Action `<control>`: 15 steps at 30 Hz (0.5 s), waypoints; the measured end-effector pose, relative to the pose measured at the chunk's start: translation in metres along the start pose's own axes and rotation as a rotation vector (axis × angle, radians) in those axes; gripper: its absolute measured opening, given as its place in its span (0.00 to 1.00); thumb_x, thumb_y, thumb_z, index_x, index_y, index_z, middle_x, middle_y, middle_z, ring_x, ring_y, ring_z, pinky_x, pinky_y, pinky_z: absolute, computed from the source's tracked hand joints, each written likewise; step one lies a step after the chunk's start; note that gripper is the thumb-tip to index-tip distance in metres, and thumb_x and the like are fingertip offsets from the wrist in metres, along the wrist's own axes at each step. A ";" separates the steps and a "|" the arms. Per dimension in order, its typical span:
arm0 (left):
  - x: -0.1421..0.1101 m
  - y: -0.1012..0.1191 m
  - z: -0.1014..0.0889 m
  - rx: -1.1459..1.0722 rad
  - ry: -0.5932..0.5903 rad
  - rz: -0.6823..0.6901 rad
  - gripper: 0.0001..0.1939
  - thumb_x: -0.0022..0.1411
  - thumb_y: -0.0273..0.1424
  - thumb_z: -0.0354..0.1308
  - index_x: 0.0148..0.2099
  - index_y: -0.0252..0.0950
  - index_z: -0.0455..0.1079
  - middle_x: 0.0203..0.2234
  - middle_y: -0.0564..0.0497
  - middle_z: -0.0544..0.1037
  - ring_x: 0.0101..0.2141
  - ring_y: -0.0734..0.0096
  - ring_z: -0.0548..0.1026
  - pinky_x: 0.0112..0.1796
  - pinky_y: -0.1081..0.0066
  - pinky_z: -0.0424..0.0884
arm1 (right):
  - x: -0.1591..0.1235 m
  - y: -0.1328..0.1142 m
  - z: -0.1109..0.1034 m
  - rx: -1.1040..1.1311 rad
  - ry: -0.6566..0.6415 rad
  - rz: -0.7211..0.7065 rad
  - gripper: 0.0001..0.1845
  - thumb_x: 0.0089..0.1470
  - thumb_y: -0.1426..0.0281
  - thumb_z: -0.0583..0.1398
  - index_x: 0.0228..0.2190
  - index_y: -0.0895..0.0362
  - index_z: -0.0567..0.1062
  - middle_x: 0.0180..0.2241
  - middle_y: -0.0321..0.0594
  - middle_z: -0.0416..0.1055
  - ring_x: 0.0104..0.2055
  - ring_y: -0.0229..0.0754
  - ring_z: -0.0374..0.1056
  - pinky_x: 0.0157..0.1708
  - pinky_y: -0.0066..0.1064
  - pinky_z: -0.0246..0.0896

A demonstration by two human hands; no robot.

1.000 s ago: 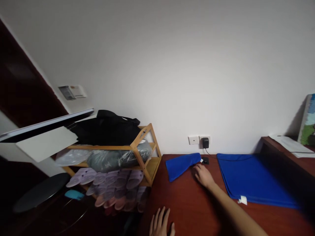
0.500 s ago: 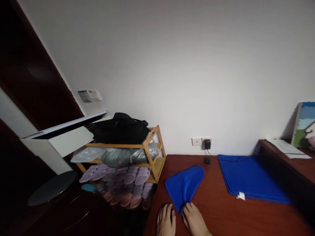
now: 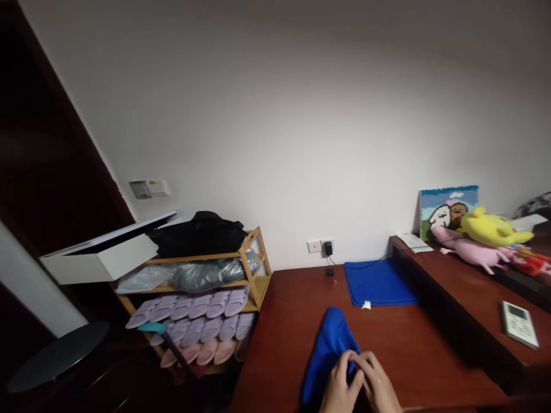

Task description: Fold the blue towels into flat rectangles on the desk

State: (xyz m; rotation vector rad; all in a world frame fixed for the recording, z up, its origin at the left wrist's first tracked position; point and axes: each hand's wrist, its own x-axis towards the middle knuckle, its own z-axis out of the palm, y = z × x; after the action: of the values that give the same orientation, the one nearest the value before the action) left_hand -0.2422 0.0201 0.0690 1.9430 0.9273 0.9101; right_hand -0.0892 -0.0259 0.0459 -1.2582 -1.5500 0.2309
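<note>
A blue cloth point(image 3: 330, 338) lies bunched on the reddish-brown desk point(image 3: 284, 321), its upper part pointing toward the wall. At its lower right edge, my left hand point(image 3: 341, 383) has thumb and fingers bent around the fabric. My right hand point(image 3: 377, 383) meets it there, fingertips close together and pinching the same edge. Part of the cloth under the fingers is hidden. Farther back on the desk, a folded blue cloth point(image 3: 379, 284) with a white tag lies flat, apart from both hands.
Left of the desk stands a wooden rack point(image 3: 253, 275) with several slippers point(image 3: 200, 305) and a black bag point(image 3: 200, 234). A raised ledge on the right holds plush toys point(image 3: 491, 226) and a white remote point(image 3: 519, 324). A plugged-in adapter point(image 3: 328, 248) trails a cord.
The view has swung right, revealing the toys and remote. My hands have come together at the cloth's edge; my left hand, earlier flat beside it, now grips it. The cloth is more bunched.
</note>
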 end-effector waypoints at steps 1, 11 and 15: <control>0.001 0.017 0.009 -0.097 0.010 -0.037 0.23 0.66 0.48 0.57 0.57 0.43 0.73 0.53 0.43 0.80 0.54 0.55 0.77 0.56 0.60 0.72 | 0.003 -0.010 -0.012 0.029 -0.008 0.009 0.18 0.64 0.65 0.55 0.52 0.43 0.78 0.40 0.40 0.75 0.41 0.42 0.77 0.43 0.28 0.73; 0.016 0.138 -0.034 -0.405 0.004 0.000 0.24 0.63 0.50 0.62 0.50 0.38 0.79 0.49 0.42 0.83 0.52 0.54 0.78 0.56 0.57 0.70 | 0.055 -0.094 -0.090 0.140 -0.015 -0.017 0.15 0.67 0.60 0.56 0.46 0.51 0.79 0.43 0.43 0.79 0.45 0.46 0.76 0.48 0.37 0.73; 0.014 0.161 -0.052 -0.413 0.050 -0.012 0.22 0.62 0.49 0.64 0.45 0.36 0.80 0.40 0.43 0.84 0.41 0.59 0.80 0.44 0.64 0.75 | 0.083 -0.124 -0.116 0.098 -0.048 -0.131 0.15 0.68 0.59 0.54 0.43 0.50 0.78 0.40 0.41 0.79 0.43 0.44 0.76 0.45 0.34 0.72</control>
State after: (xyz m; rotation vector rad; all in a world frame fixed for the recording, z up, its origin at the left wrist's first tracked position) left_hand -0.2341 -0.0189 0.2339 1.5675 0.7102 1.0540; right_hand -0.0578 -0.0642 0.2282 -1.0771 -1.6361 0.2513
